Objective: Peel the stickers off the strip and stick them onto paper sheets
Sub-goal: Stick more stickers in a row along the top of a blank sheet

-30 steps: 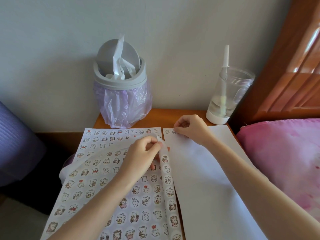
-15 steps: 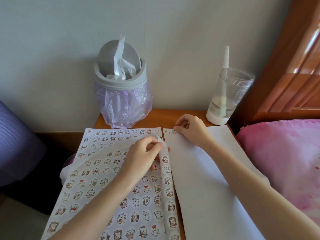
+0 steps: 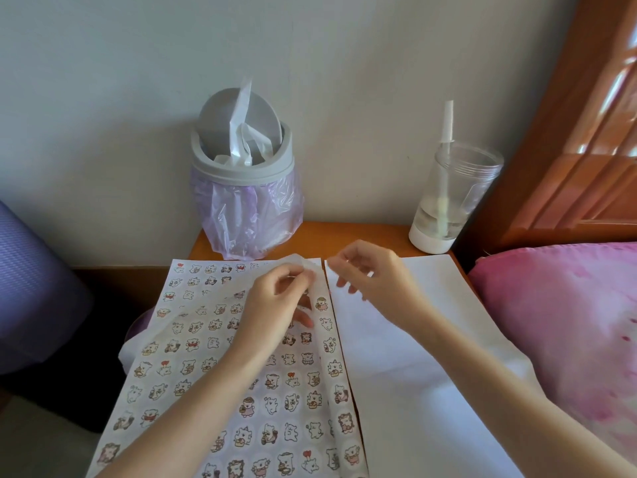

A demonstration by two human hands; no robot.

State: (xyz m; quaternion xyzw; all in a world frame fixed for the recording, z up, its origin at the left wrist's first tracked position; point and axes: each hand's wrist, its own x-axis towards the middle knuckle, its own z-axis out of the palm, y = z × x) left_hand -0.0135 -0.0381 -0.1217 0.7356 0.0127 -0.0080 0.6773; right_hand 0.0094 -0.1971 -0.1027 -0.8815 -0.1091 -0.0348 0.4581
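A narrow sticker strip (image 3: 339, 391) with cartoon bears runs down between two sheets. My left hand (image 3: 275, 305) pinches its curled upper end between thumb and fingers. Under that hand lies a paper sheet (image 3: 193, 339) covered with rows of stuck bear stickers. To the right lies a plain white paper sheet (image 3: 413, 374). My right hand (image 3: 372, 270) hovers over that sheet's top left corner, blurred by motion, fingers loosely bent, and I see nothing held in it. Its fingertips are close to the strip's top end.
A grey bin with a purple bag (image 3: 244, 201) and a clear tumbler with a straw (image 3: 444, 201) stand at the back of the wooden bedside table (image 3: 362, 232). Pink bedding (image 3: 568, 322) and a wooden headboard (image 3: 586, 132) are on the right, a purple roll (image 3: 34, 288) on the left.
My right hand has lifted off the white sheet's top left corner and moved left toward the strip. My left hand has raised the strip's upper end a little.
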